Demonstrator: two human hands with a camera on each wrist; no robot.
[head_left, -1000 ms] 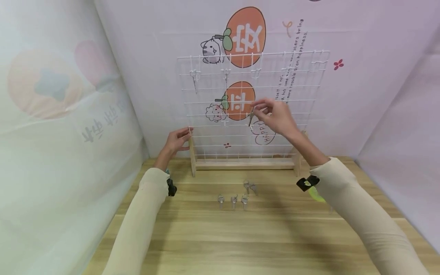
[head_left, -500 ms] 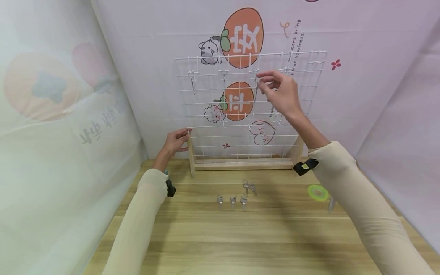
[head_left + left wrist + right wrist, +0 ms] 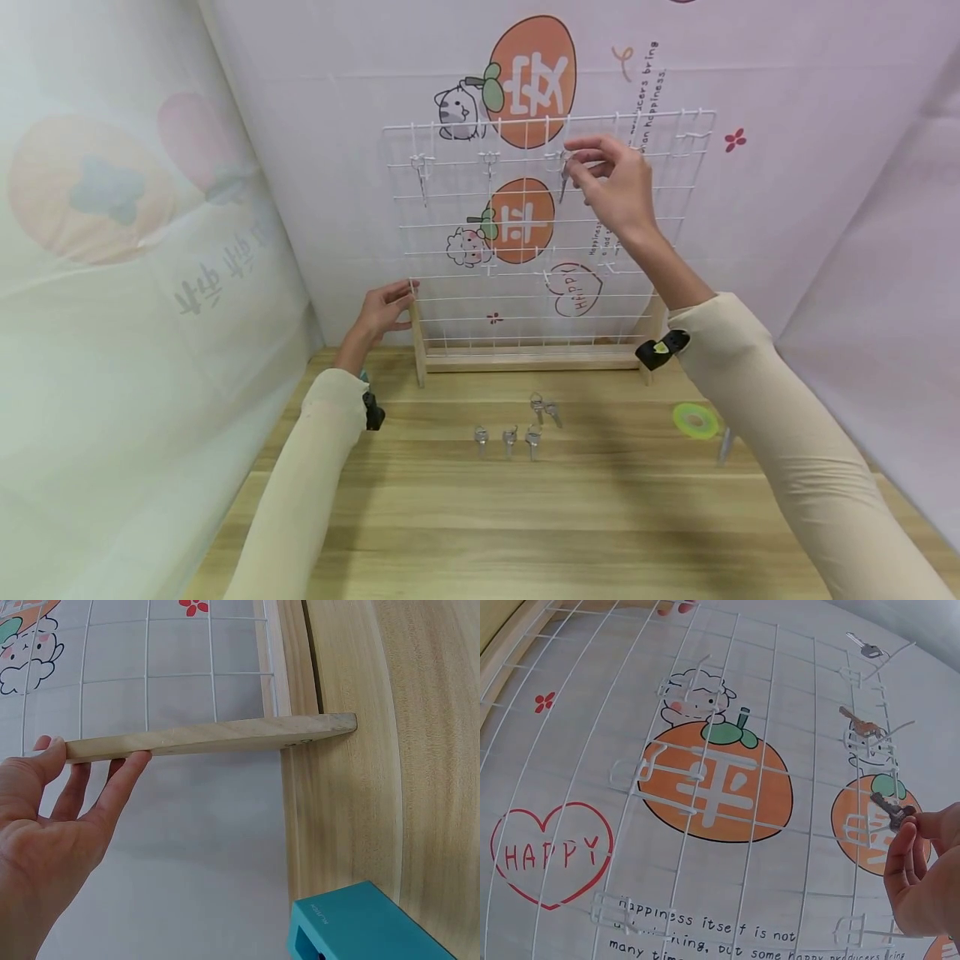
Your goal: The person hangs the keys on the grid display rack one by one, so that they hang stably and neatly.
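A white wire grid rack on a wooden base [image 3: 532, 363] stands at the back of the table. My left hand [image 3: 384, 310] pinches its left wooden side post [image 3: 210, 739] near the top, thumb on one side and fingers on the other. High on the grid, my right hand [image 3: 618, 183] pinches a small metal key [image 3: 889, 810] between thumb and fingertips, right at the third upper hook [image 3: 553, 156] from the left. The key's blade points down in the head view. Two other keys, a left one [image 3: 422, 183] and a middle one [image 3: 490, 167], hang from the first two hooks.
Several keys [image 3: 510, 439] with rings lie on the wooden table before the rack. To the right are a yellow-green disc [image 3: 695, 421] and a thin grey object [image 3: 725, 446] beside my sleeve. A teal block [image 3: 367, 922] shows low in the left wrist view. Lower hooks [image 3: 546, 277] stick out from the grid.
My right hand has risen with the key from the lower middle of the grid to the third upper hook, then slightly higher. The left hand keeps its hold on the post.
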